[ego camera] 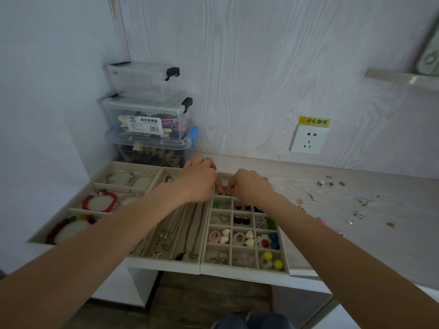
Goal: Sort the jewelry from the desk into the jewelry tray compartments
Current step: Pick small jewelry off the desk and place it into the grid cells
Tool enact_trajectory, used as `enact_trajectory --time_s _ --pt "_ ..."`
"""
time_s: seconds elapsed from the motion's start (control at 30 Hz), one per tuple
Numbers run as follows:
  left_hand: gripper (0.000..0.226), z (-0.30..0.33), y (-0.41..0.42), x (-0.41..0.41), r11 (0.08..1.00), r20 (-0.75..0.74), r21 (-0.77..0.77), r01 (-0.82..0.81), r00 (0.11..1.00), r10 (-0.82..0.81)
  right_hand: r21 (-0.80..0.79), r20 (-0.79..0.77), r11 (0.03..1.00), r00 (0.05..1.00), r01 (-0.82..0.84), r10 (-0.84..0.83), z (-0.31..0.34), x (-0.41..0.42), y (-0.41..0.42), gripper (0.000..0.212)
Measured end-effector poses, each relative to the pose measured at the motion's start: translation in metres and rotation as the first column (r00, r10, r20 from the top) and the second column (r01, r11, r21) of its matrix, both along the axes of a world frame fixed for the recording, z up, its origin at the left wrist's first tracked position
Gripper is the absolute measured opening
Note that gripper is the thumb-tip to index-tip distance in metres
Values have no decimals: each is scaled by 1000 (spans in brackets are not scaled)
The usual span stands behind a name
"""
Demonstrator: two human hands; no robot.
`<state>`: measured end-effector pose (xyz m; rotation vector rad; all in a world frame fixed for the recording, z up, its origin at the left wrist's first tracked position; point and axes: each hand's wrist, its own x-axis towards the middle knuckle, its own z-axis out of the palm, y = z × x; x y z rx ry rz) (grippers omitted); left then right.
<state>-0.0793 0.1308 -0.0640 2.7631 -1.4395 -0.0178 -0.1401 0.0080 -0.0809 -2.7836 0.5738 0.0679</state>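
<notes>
A: Where are our hands?

B: Our left hand (198, 180) and right hand (251, 185) meet over the far end of the small-box tray (244, 269). The fingers curl in and pinch together. We cannot tell what they pinch; it is too small to see.

A: What fills the boxes?

B: Pink rings and cream hearts (224, 236), yellow balls (273, 260), black squares (241, 220). Necklaces (180, 231) lie in the long tray beside it. A red bracelet (99, 201) sits in the left tray.

A: And the desk (356, 233)?

B: Loose earrings (332, 184) lie well apart on the right.

A: Any words?

B: The clear box (145, 115) label reads "欧式收纳盒". The yellow sticker (314, 121) above the wall socket (308, 140) reads "小心触电".
</notes>
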Motion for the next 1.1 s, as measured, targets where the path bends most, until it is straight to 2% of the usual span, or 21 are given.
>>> enact_trajectory --time_s 0.3,0.67,0.93,1.1 --pt "42 -1 2 -1 1000 3 -16 -4 1000 4 -90 11 996 1000 2 -1 -1 0 3 24" --pt "55 -1 5 -8 1000 22 -20 6 1000 -6 10 144 1000 990 -5 4 9 -22 -5 23" --pt "48 14 -32 -31 995 61 -80 62 997 -58 54 187 989 971 138 -146 21 -68 -51 26" --pt "58 18 -91 -52 974 61 -151 170 985 -163 61 208 953 930 297 -303 18 -106 -107 28"
